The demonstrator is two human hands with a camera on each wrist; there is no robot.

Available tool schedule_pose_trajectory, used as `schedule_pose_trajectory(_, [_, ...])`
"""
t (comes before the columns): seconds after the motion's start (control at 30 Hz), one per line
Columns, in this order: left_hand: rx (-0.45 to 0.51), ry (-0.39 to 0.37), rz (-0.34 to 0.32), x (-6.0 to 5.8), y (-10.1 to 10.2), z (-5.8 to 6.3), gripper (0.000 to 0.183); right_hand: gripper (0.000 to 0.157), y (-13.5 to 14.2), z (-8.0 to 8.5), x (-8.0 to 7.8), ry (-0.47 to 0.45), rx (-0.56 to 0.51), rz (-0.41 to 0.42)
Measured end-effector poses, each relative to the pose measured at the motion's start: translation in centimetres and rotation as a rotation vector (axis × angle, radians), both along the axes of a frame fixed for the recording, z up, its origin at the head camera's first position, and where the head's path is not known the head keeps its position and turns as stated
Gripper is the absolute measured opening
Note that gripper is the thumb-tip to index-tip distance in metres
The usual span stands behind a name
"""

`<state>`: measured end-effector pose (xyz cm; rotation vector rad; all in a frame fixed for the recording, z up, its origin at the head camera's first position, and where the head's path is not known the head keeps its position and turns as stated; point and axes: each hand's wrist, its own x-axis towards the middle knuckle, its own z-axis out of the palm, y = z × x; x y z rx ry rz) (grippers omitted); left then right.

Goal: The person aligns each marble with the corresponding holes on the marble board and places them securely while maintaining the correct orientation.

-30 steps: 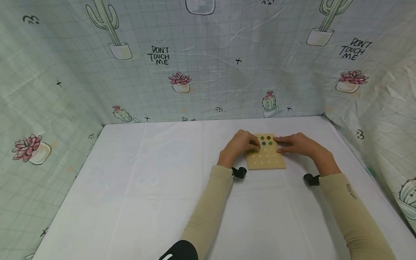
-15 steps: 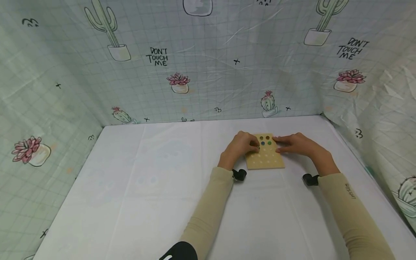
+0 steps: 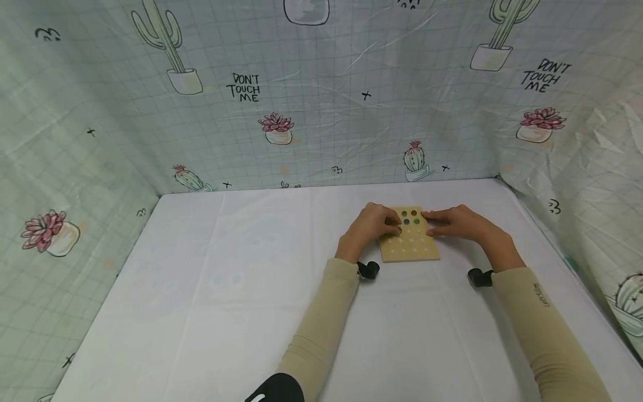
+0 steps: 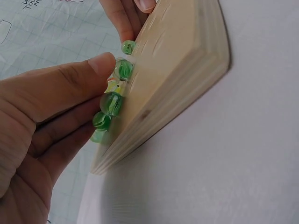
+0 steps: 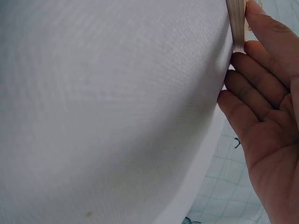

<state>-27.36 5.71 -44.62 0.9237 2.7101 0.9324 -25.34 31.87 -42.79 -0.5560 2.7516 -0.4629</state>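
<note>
A square wooden board with rows of shallow hollows lies flat on the table. Several glass marbles sit in its far rows, among them a blue one and a green one. My left hand is over the board's left side, its thumb and fingers pinching a clear green-swirled marble. Other green marbles line up beside those fingers in the left wrist view. At the board's right edge, my right hand rests with extended fingers and thumb touching the wood.
A white cloth covers the table. Behind and at both sides hangs a pale curtain printed with cacti. Small black wrist cameras sit on the two wrists, close to the cloth.
The view shifts very slightly between the first two frames. Both hands and the board otherwise hold their places, with the left fingers staying at the same spot.
</note>
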Motion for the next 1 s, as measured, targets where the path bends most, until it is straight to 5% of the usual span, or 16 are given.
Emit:
schedule_pose_trajectory(0.53, [0.019,0.008,0.044,-0.1,-3.3,1.6,0.028,0.064,-0.3,0.5,-0.2,-0.036,0.015,-0.025])
schedule_pose_trajectory(1.0, [-0.142,0.105,-0.007,0.5,-9.5,3.7,0.029,0.068,0.0,0.3,0.0,-0.041,0.0,-0.041])
